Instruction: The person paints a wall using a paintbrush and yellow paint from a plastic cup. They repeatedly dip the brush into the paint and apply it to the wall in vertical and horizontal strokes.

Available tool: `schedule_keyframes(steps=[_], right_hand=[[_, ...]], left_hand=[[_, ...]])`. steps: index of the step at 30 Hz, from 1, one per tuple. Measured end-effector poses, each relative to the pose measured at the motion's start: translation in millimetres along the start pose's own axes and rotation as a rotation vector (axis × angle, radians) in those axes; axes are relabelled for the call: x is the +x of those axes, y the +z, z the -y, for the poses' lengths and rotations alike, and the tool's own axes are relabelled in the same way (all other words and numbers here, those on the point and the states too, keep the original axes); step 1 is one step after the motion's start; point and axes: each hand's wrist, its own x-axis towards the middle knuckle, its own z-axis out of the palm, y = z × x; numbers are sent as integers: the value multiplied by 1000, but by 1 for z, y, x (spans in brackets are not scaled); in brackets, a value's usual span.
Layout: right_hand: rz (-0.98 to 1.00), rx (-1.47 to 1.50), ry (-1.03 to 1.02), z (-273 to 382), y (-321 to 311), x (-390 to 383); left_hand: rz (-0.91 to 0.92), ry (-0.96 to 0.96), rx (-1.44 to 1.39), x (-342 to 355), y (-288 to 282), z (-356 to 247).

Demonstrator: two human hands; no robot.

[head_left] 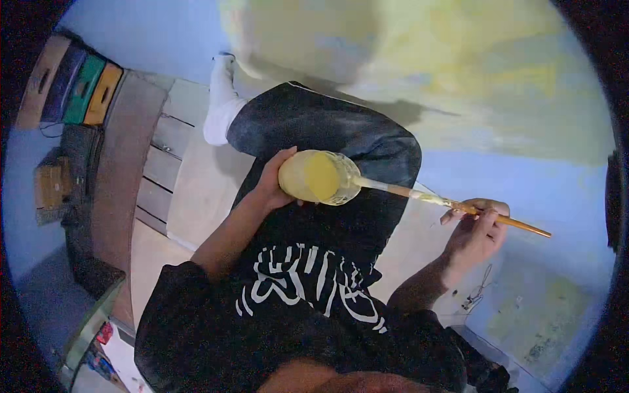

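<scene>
My left hand (275,180) is wrapped round a clear cup of yellow paint (308,175), tilted so that its mouth faces right. Yellow paint coats the inside of the cup. In my right hand (481,226) is a long paintbrush (406,191), pinched by its orange-brown handle, which is smeared with pale paint. The brush's head end reaches to the cup's rim; whether the bristles touch the paint is hard to make out. Both hands are in front of my body, over my dark trousers.
Ahead and to the right stands a light blue wall (458,78) with patchy yellow paint. My bent leg with a white sock (223,98) rests on a pale surface. At the far left are coloured drawers (85,85) and a small cardboard box (52,187).
</scene>
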Motion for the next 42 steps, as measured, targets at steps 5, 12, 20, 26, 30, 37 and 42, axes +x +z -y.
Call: schedule_keyframes(steps=[5,12,20,26,30,37,42], right_hand=[[50,-35,0,8,-6,2],[95,-59,-17,13,-4,2],[142,-95,-44,18,-7,8],[107,-54,-30,21,-22,13],[241,-29,-27,17,-35,16],[422,130,-10,7,-45,30],[467,114,-63,-3,-44,33]], left_hand=[[12,-1,-20,2,-1,8],[-13,-4,-17,-1,0,11],[-29,5,-20,-3,-2,15],[-131,16,-22,1,-3,16],[-13,-14,14,-1,-6,12],[-47,-26,-15,0,-3,10],[-57,-25,20,-1,-5,10]])
